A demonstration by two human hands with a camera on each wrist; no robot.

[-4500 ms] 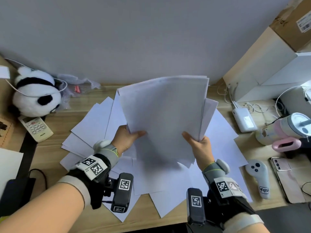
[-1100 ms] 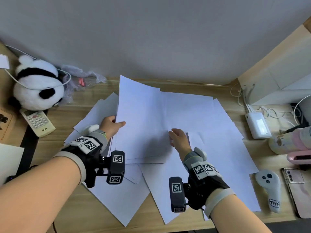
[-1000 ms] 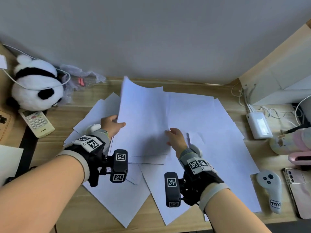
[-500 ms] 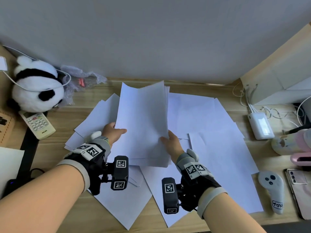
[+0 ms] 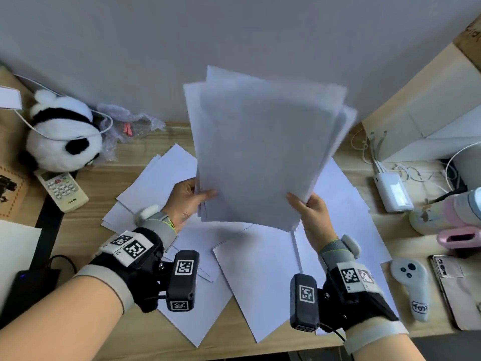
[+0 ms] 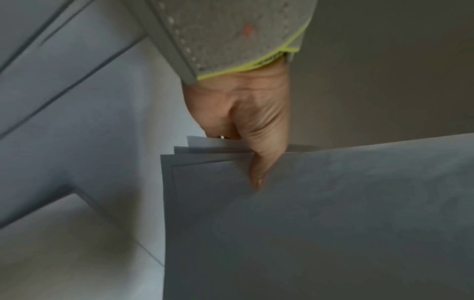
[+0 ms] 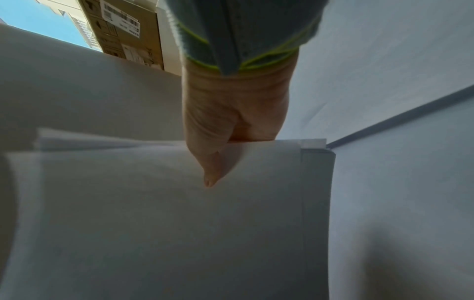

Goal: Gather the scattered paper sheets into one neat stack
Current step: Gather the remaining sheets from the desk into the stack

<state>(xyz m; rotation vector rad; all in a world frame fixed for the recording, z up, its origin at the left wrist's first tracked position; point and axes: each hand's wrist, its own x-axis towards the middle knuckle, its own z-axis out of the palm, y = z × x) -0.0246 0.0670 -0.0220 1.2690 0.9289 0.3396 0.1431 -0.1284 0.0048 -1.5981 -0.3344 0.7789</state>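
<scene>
A bundle of several white paper sheets (image 5: 263,152) is raised upright above the desk, its top edges fanned unevenly. My left hand (image 5: 188,200) pinches the bundle's lower left edge, thumb on the front face (image 6: 259,172). My right hand (image 5: 309,208) pinches its lower right edge, thumb on the front of the sheets (image 7: 212,172). More loose sheets (image 5: 250,269) lie overlapped and askew on the wooden desk (image 5: 109,183) beneath and around the hands. The fingers behind the bundle are hidden.
A panda plush (image 5: 62,134) and a remote control (image 5: 62,190) sit at the left. A white power bank (image 5: 393,191), a grey controller (image 5: 412,285), a phone (image 5: 453,285) and a pink-and-white cup (image 5: 453,217) stand at the right. A wall rises just behind the desk.
Both hands have lifted the gathered sheets from low over the desk to upright and higher, shifting rightward; the right hand moved from the bundle's side to its lower right edge.
</scene>
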